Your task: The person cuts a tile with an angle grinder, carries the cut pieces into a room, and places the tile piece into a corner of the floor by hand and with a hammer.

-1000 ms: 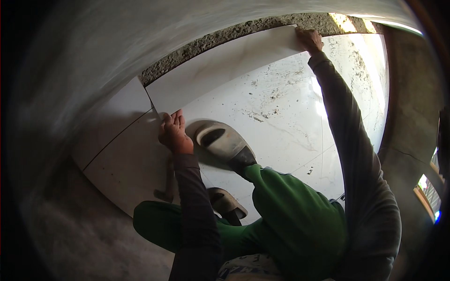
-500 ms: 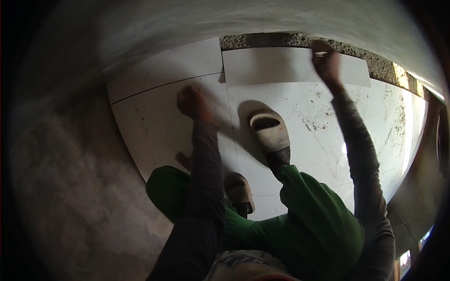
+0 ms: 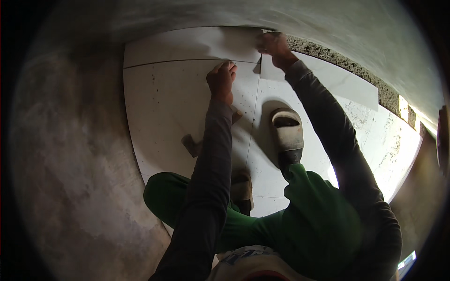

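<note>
My left hand [image 3: 221,80] is just on the near side of the dark joint between the floor tiles. Its fingers are curled together, and anything inside them is hidden. Farther off and to the right, my right hand [image 3: 275,47] is at the wall end of the strip tiles, its fingers smeared by motion. Beneath its wrist is the left end of a loose-looking white tile strip [image 3: 347,82]. Another white strip [image 3: 187,44] lies along the wall to the left. Under my left forearm lies a hammer-like tool [image 3: 190,145], partly covered.
Large white tiles [image 3: 164,107] with dark specks cover the floor. A rough, bare gap [image 3: 328,54] runs between the right strip and the grey wall [image 3: 337,23]. My sandalled foot [image 3: 287,131] stands on the tiles. A mottled grey surface [image 3: 84,178] is at left.
My right hand has moved left along the wall, from over the right strip to its left end. My left hand has shifted right and farther forward. The view has turned, showing more of the hammer-like tool.
</note>
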`<state>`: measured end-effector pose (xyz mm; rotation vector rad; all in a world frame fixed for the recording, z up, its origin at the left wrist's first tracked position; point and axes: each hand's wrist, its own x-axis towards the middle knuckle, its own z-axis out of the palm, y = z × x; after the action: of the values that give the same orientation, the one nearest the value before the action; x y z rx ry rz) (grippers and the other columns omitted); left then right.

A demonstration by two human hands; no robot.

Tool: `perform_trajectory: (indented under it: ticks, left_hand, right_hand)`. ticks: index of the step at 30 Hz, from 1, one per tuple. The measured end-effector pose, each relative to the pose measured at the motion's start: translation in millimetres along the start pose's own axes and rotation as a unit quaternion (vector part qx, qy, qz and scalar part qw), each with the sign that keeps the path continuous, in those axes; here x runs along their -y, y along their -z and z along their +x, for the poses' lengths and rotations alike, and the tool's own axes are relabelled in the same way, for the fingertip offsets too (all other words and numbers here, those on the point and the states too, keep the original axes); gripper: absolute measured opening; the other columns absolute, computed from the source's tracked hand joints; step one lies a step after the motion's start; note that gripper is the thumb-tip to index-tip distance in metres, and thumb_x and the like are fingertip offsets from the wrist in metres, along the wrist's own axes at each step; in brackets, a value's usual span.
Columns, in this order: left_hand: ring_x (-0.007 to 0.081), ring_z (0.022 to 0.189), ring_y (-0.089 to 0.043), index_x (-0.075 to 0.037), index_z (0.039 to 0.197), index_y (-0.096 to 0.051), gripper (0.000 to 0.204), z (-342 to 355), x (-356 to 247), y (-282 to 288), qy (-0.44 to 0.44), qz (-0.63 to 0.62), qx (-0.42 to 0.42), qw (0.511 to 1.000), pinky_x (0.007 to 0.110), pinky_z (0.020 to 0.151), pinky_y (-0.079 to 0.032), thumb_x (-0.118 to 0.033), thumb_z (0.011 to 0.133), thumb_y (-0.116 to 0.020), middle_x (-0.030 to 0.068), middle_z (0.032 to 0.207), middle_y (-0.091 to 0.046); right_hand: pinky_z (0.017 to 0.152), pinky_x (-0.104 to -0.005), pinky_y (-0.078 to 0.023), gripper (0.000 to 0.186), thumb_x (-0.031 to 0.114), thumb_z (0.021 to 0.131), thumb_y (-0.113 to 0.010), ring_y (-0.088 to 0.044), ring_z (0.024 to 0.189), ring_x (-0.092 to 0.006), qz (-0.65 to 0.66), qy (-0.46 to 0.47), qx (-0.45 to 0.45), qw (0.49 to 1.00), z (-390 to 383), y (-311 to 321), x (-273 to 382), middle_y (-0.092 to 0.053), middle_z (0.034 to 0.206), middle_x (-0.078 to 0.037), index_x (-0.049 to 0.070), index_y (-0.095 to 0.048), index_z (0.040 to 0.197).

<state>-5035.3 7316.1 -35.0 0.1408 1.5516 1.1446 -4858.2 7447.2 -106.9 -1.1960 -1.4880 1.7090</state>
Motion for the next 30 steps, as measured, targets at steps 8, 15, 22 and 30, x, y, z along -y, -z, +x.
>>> perform_trajectory:
  ticks: [8,15,22,30]
  left_hand:
    - [0.0319,0.105,-0.070,0.014,0.130,-0.054,0.049,21,4,-4,-0.026,-0.082,-0.050,0.995,0.038,0.091,-0.057,-0.024,0.101,-0.061,0.0256,0.122,-0.066]
    - [0.0233,0.077,-0.069,0.011,0.097,-0.064,0.034,48,14,-11,-0.055,-0.108,-0.163,0.979,0.034,0.069,-0.056,-0.023,0.097,-0.067,0.0163,0.087,-0.070]
    - [0.0224,0.074,-0.067,0.008,0.087,-0.064,0.028,68,23,-19,-0.060,0.034,-0.244,0.967,0.036,0.068,-0.054,-0.020,0.091,-0.068,0.0143,0.082,-0.069]
    - [0.0239,0.089,-0.069,0.010,0.091,-0.063,0.027,42,-1,-46,-0.068,-0.100,-0.179,0.976,0.037,0.093,-0.060,-0.016,0.092,-0.066,0.0178,0.096,-0.068]
  right_hand:
    - [0.075,-0.0376,-0.050,0.030,0.020,0.099,-0.057,-0.062,0.088,-0.0199,-0.436,0.357,-0.052,0.824,13,37,-36,-0.064,0.102,-0.008,0.002,-0.062,0.121]
    - [0.055,-0.0276,-0.038,0.023,0.033,0.096,-0.064,-0.046,0.061,-0.0081,-0.070,0.118,-0.048,0.989,22,20,-28,-0.050,0.072,0.003,0.012,-0.062,0.085]
    - [0.048,-0.0284,-0.032,0.026,0.025,0.092,-0.069,-0.041,0.052,-0.0081,0.142,-0.009,-0.146,0.979,8,-13,16,-0.046,0.063,0.003,0.013,-0.055,0.075]
    - [0.046,-0.0309,-0.031,0.023,0.017,0.089,-0.071,-0.043,0.052,-0.0103,-0.079,0.041,-0.191,0.978,46,57,-73,-0.048,0.062,0.000,0.010,-0.055,0.073]
